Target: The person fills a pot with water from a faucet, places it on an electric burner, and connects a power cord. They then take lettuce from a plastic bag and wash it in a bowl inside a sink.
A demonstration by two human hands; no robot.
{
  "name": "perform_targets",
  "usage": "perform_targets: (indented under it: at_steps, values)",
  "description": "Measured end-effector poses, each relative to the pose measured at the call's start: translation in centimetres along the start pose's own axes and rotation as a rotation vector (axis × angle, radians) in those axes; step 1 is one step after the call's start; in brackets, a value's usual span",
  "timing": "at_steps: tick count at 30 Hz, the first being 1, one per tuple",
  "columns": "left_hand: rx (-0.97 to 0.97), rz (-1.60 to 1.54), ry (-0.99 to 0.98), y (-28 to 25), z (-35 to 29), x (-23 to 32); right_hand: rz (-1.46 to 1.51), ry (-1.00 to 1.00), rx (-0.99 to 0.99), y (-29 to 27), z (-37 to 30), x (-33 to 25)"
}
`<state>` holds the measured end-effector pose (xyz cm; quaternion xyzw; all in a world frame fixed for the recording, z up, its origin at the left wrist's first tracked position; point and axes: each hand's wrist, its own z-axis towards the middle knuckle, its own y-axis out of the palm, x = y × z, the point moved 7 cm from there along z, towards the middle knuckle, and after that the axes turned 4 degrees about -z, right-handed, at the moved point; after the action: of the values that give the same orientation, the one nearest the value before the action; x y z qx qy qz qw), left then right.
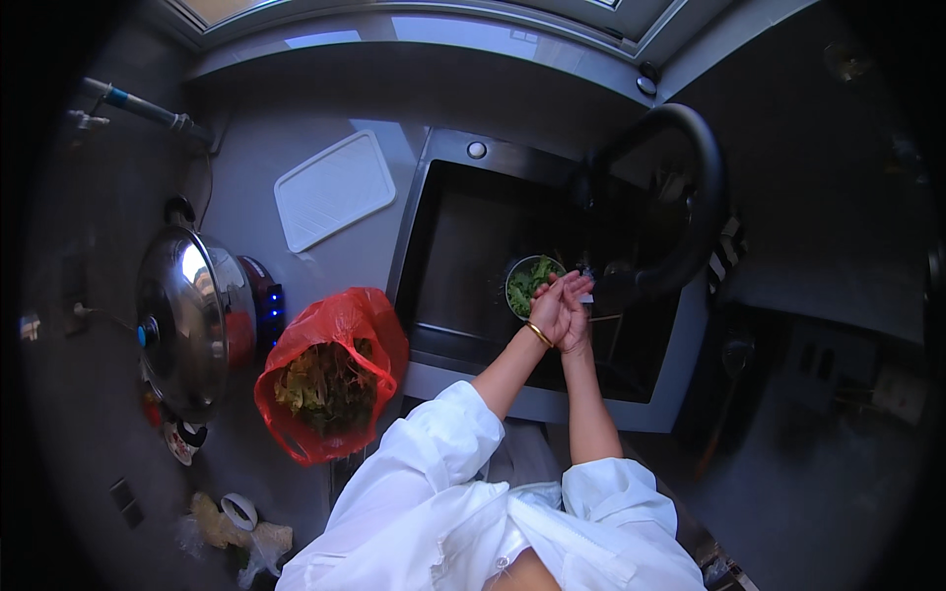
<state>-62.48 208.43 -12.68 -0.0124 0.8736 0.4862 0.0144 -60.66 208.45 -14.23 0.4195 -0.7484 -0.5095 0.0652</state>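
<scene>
My left hand (554, 313), with a gold bangle at its wrist, is over the sink (463, 246). It lies against my right hand (574, 333), the palms turned partly upward and the fingers stretched out. Neither hand shows a grasped object, though the overlap hides part of the right fingers. A small white piece (586, 297) shows beside the fingertips; its kind is unclear. Just beyond the hands, a round bowl (509, 295) of green leaves (534, 280) stands in the basin. The black curved faucet (711, 187) arches above the sink's right side.
Left of the sink, a red plastic bag (389, 330) holds leafy greens (325, 384). Behind it lies a white rectangular board (335, 189). A lidded metal pot (182, 315) stands farther left on a cooker with blue lights (271, 300). Dark items line the right counter.
</scene>
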Motion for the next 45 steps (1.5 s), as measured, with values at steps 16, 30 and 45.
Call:
perform_targets:
  at_steps: [16,30,45]
  values:
    - [-0.033,2.199,0.527,-0.9,0.8,2.8,-0.456,0.228,0.243,-5.5,-3.4,-1.2]
    - [0.365,2.540,0.288,-14.9,9.2,3.9,-2.020,-0.383,-0.246,-8.6,5.6,0.6]
    - [0.264,2.560,0.111,-12.6,6.6,3.2,-2.454,-0.321,-0.376,-8.5,6.5,2.4]
